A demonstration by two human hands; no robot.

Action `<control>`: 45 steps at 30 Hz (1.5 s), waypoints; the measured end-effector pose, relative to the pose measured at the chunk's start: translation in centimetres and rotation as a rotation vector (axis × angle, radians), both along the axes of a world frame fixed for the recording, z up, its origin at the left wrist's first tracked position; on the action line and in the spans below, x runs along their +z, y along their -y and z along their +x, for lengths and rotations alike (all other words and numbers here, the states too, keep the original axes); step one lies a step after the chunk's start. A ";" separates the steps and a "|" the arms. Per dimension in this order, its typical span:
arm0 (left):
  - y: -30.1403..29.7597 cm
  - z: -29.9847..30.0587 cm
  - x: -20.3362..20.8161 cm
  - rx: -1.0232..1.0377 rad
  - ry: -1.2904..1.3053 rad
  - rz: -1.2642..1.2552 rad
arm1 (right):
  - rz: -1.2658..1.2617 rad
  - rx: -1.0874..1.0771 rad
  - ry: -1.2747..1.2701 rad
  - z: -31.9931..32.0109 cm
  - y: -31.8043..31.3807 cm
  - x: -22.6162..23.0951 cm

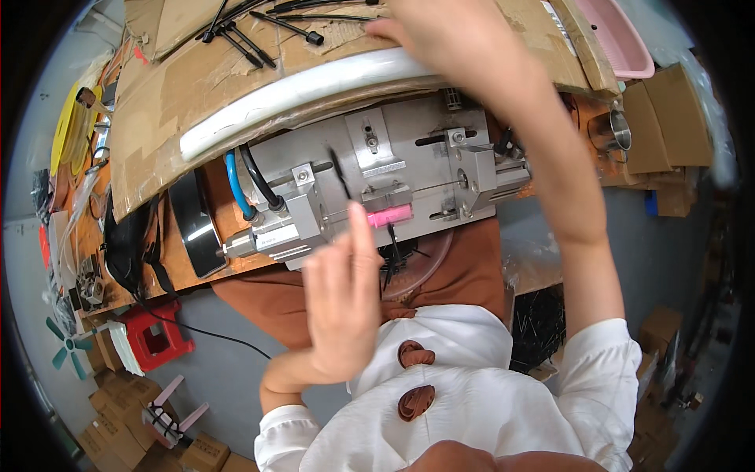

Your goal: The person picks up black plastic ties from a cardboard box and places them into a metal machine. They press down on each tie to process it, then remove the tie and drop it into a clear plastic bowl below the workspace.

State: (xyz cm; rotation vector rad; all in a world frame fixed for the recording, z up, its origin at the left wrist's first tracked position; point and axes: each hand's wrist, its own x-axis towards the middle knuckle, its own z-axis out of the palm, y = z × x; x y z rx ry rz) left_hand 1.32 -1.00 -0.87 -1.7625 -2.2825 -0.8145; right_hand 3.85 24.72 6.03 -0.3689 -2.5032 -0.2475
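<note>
My left hand (340,303), blurred by motion, is raised in front of a metal clamping fixture (421,169). A thin black rod (339,169) slants up from its fingertips and seems pinched there; the blur hides the exact grip. Just right of those fingertips, a bright pink cylindrical piece (390,216) sits at the fixture's front, with a black stem-like part (394,244) below it. My right hand (448,35) reaches over the cardboard at the top, its thumb close to a black rod (334,16). Its other fingers are blurred or cut off by the picture's edge.
Several black rods with thicker ends (244,43) lie on the cardboard (157,149). A white padded roll (307,86) borders it. Blue and black hoses (238,189) enter the fixture. A metal cup (609,130) and pink tub (621,35) stand right, a red stool (157,337) lower left.
</note>
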 end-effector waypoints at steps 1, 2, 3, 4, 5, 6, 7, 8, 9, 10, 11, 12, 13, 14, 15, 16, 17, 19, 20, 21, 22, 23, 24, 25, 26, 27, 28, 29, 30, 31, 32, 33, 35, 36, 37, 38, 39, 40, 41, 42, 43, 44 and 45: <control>0.5 0.7 -0.9 -0.033 0.026 -0.067 | -0.176 0.014 0.175 -1.3 -1.2 1.4; 0.6 1.5 -2.1 -0.043 0.029 -0.106 | -0.349 0.025 0.353 -2.1 -1.8 2.8; 0.4 2.1 -2.8 -0.064 0.000 -0.111 | -0.346 0.019 0.355 -1.9 -2.2 3.6; 0.1 2.5 -3.2 -0.086 -0.028 -0.114 | -0.364 0.107 0.335 -1.5 -2.5 4.4; -0.2 2.8 -3.4 -0.085 -0.025 -0.114 | -0.385 0.202 0.315 -1.0 -2.8 4.9; -0.4 2.8 -3.5 -0.074 -0.018 -0.149 | -0.590 0.218 0.313 -0.4 -2.4 5.7; -0.5 2.8 -3.5 -0.064 -0.011 -0.182 | -0.685 0.275 0.251 0.9 -1.7 6.4; -0.6 2.8 -3.6 -0.066 -0.012 -0.178 | -0.775 0.319 0.184 2.6 -0.7 7.0; -0.8 2.8 -3.7 -0.068 -0.028 -0.184 | -0.770 0.314 0.183 3.5 0.6 6.7; -1.0 2.7 -3.8 -0.070 -0.046 -0.190 | -0.851 0.212 -0.092 4.4 1.9 5.6; -1.2 2.7 -3.6 -0.082 -0.047 -0.181 | -0.917 0.100 -0.370 5.3 2.6 4.8; -0.9 2.6 -3.3 -0.081 -0.047 -0.211 | -0.741 0.076 -0.224 8.0 1.8 4.0; -0.5 2.3 -3.5 -0.059 -0.049 -0.257 | -0.842 0.171 -0.395 8.2 4.3 1.7; -0.5 2.0 -3.3 -0.060 -0.047 -0.257 | -0.894 0.133 -0.486 9.1 7.0 0.1; -0.8 1.7 -2.4 -0.102 -0.034 -0.220 | -0.731 0.219 -0.384 10.8 8.2 -1.2; -1.1 1.1 -1.6 -0.131 -0.025 -0.191 | -0.673 0.236 -0.324 12.1 9.9 -3.1; -2.3 0.0 -0.2 -0.147 -0.017 -0.077 | -0.585 0.208 -0.271 12.8 11.5 -4.8; -5.8 -2.8 2.9 -0.028 -0.118 0.095 | -0.539 0.164 -0.167 13.0 14.2 -8.1; -8.1 -4.8 4.0 -0.031 -0.142 0.203 | -0.573 0.129 -0.121 13.1 15.0 -9.4; -9.5 -6.8 5.1 0.094 -0.148 0.206 | -0.587 0.145 -0.107 12.2 15.7 -10.0; -11.3 -9.6 4.7 0.032 -0.240 0.269 | -0.591 0.137 -0.090 11.7 16.1 -10.7; -12.8 -11.6 5.6 -0.007 -0.166 0.162 | -0.628 0.127 -0.046 11.5 16.2 -11.4; -13.5 -11.8 6.4 -0.004 -0.170 0.162 | -0.627 0.131 -0.048 11.1 16.1 -11.7; -14.1 -11.7 7.2 -0.020 0.100 0.029 | -0.632 0.135 -0.064 10.7 16.1 -11.9; -14.4 -11.6 8.0 -0.035 0.369 -0.105 | -0.636 0.140 -0.080 10.3 16.1 -11.9; -14.4 -11.3 8.6 0.018 0.363 -0.211 | -0.647 0.129 -0.085 10.1 16.0 -12.0; -13.9 -11.4 8.5 0.019 0.362 -0.207 | -0.643 0.131 -0.086 10.1 16.1 -11.8; -13.0 -11.8 8.0 -0.025 0.242 -0.133 | -0.663 0.121 -0.037 10.1 16.3 -11.5; -12.5 -11.7 7.3 -0.076 0.128 -0.057 | -0.682 0.103 0.017 10.3 16.1 -11.2; -11.6 -11.2 6.7 -0.094 0.008 0.099 | -0.679 0.098 0.017 10.3 15.7 -10.7; -10.2 -10.5 6.2 -0.110 -0.111 0.254 | -0.642 0.128 0.055 10.4 15.0 -9.7; -9.2 -8.4 5.7 -0.061 -0.058 0.244 | -0.602 0.127 0.093 10.8 14.0 -8.5; -5.2 -4.8 5.0 -0.024 -0.003 0.224 | -0.310 0.155 0.031 9.5 11.2 -5.1; -3.3 -3.5 3.6 -0.058 0.014 0.224 | -0.305 0.140 -0.105 7.5 10.0 -3.5; -1.6 -1.9 2.3 -0.025 0.078 0.164 | -0.147 0.123 -0.175 5.0 8.2 -1.9; -0.5 -0.4 1.1 0.000 0.142 0.105 | 0.047 0.113 -0.253 2.5 5.7 -1.5; 0.0 0.6 0.0 -0.021 0.068 0.039 | 0.143 -0.004 -0.124 0.3 4.2 -0.2; 0.1 1.3 -0.9 -0.041 -0.011 -0.029 | 0.234 0.030 -0.083 -1.9 1.5 -0.5; -0.1 1.8 -1.6 -0.082 -0.019 -0.048 | 0.332 0.054 -0.035 -3.0 -0.7 -0.4; -0.3 2.1 -2.4 -0.110 -0.030 -0.073 | 0.331 0.055 -0.035 -3.3 -1.1 -0.1; -0.5 2.3 -3.0 -0.113 -0.042 -0.113 | 0.240 0.071 0.050 -3.6 -1.6 0.3; -0.6 2.3 -3.4 -0.113 -0.043 -0.113 | 0.150 0.087 0.135 -3.8 -1.9 0.9; -0.8 2.3 -3.6 -0.098 -0.044 -0.135 | 0.057 0.112 0.218 -4.1 -2.0 1.4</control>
